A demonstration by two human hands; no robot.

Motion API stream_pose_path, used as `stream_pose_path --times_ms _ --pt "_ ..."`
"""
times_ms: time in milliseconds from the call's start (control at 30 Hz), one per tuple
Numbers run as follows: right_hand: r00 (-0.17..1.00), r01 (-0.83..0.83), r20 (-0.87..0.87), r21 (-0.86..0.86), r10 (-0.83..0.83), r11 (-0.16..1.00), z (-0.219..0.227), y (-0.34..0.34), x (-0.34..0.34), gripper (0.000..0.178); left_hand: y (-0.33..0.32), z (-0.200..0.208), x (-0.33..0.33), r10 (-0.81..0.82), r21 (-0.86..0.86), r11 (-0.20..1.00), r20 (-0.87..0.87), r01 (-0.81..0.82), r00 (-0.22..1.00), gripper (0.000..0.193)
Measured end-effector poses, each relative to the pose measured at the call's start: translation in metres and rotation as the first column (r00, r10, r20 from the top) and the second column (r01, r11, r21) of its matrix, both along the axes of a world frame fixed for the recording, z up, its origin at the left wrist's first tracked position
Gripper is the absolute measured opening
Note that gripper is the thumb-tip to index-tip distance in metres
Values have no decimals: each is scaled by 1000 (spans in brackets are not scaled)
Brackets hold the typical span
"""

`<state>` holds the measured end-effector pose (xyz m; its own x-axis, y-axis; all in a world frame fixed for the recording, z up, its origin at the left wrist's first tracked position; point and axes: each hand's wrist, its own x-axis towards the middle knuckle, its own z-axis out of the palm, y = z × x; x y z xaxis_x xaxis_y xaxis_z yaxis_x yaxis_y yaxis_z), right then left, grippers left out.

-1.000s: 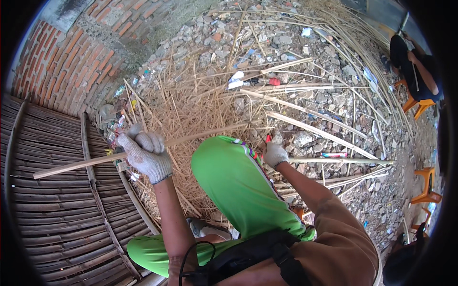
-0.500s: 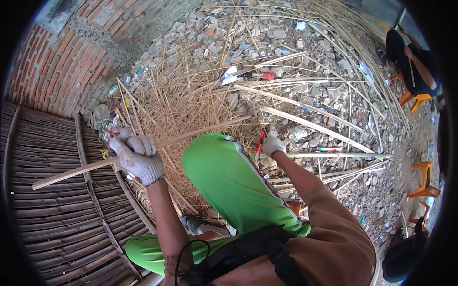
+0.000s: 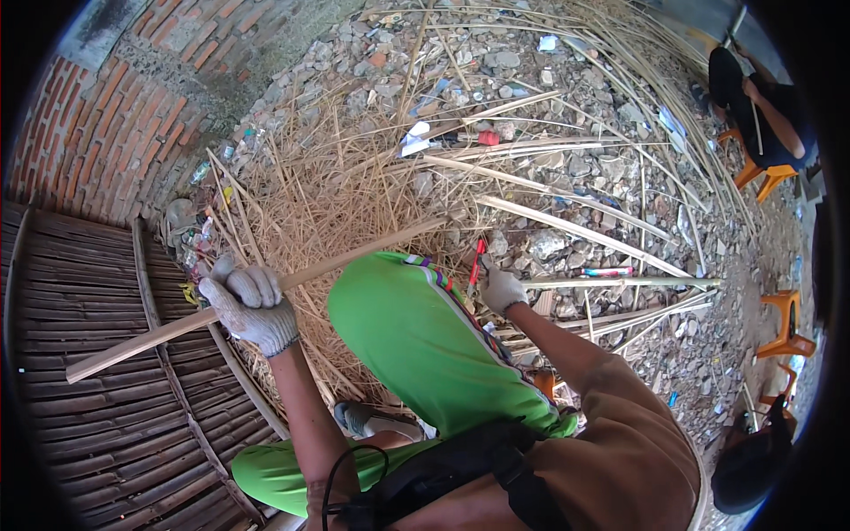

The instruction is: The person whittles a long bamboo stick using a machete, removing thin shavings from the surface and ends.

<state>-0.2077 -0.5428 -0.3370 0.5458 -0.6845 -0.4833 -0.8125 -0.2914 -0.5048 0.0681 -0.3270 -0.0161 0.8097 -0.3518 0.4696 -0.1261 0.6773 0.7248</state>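
Note:
A long, split bamboo strip point(image 3: 135, 346) runs aslant across my view, and my left hand point(image 3: 251, 306), in a white knit glove, is closed around it. Its far end reaches over my green-clad knee toward a heap of shavings. My right hand point(image 3: 503, 291), gloved too, is closed beside the knee. A slim red tool point(image 3: 478, 258) sticks up from its fingers; what kind it is, I cannot make out. The tool is apart from the strip, just below its far end.
Dry bamboo shavings point(image 3: 328, 190) cover rubble in front of me. More split strips point(image 3: 584, 236) lie to the right. A bamboo slat platform point(image 3: 88, 434) is at left, below a brick wall point(image 3: 115, 133). Another person point(image 3: 761, 115) sits at far right near orange stools point(image 3: 781, 327).
My right hand has moved slightly down and left, with the red tool now more upright. The strip's near end has dropped a little, with my left hand still around it.

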Motion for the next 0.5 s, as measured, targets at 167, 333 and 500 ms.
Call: stream_pose_path --times_ms 167,333,500 --pt "1000 0 -31 -34 -1 999 2 -8 7 41 -4 1 -2 -97 -5 995 81 98 992 51" --pt "999 -16 -37 73 19 997 2 -12 11 34 -8 2 -2 -105 -34 993 99 109 990 48" --pt "998 65 31 -79 -63 995 -7 -13 25 39 -7 2 0 -149 -42 987 105 155 983 45"
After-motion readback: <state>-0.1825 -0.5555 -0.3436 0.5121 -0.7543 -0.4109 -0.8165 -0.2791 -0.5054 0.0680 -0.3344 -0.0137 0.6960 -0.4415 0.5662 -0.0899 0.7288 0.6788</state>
